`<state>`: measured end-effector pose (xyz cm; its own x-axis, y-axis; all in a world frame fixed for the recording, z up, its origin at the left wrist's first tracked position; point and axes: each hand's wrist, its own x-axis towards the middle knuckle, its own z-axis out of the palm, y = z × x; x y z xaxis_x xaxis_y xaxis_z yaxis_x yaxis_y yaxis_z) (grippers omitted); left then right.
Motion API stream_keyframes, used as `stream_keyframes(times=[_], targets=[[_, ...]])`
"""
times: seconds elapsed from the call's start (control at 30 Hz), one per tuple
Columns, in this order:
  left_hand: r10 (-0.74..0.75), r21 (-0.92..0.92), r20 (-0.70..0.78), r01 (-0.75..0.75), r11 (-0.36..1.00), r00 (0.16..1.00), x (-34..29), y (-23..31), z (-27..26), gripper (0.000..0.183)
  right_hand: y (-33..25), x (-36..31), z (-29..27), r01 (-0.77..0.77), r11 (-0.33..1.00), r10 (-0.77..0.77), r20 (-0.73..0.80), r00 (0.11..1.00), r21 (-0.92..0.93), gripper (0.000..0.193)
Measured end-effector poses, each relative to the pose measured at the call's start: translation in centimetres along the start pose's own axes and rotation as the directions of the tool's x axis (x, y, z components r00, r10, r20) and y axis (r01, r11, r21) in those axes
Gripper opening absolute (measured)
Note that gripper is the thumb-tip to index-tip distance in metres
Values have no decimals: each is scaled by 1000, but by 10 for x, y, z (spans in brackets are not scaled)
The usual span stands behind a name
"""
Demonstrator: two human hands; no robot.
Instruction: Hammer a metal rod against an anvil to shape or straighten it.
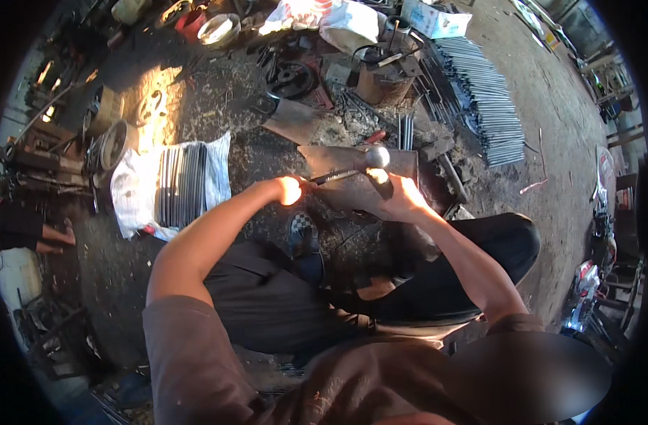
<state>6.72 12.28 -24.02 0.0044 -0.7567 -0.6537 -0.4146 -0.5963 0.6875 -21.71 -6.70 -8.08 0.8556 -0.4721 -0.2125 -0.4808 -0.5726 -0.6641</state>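
Note:
My left hand (290, 190) is closed round one end of a dark, slim rod (336, 176), which slants up to the right. The rod's far end comes close to my right hand (403, 198), whose fingers are curled in beside a round, shiny metal knob (377, 156). What the right fingers hold is partly hidden and too dark to name. Under both hands lies a flat, rusty metal plate (331, 157). I cannot tell whether the knob rests on this plate or is fixed to something.
Several dark rods (182, 185) lie on a white sack (129, 188) at left. A long row of grey rods (483, 99) covers the floor at upper right. A wooden block (384, 85) with tools stands beyond the plate. At far left show another person's legs (55, 237).

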Motion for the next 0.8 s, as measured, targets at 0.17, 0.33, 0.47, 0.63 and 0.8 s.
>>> stream_keyframes(times=[0.17,0.33,0.47,0.63,0.8], targets=[[131,405,-8,-117,907,991,-40,70,10,43,-21,-13,-36,-163,981,159,48,986,106,40],[38,495,22,-43,868,999,-62,75,9,42,-92,-26,-69,55,867,-23,-70,997,495,23],[195,445,-110,-127,887,975,-48,50,18,45,-26,-12,-18,81,959,-25,-203,979,271,21],[-76,493,-33,82,866,997,-56,78,0,39,-6,2,-25,-283,959,282,31,959,23,37],[178,609,45,-168,775,983,-66,79,6,26,-80,-14,-82,-2,878,64,-114,991,478,18]])
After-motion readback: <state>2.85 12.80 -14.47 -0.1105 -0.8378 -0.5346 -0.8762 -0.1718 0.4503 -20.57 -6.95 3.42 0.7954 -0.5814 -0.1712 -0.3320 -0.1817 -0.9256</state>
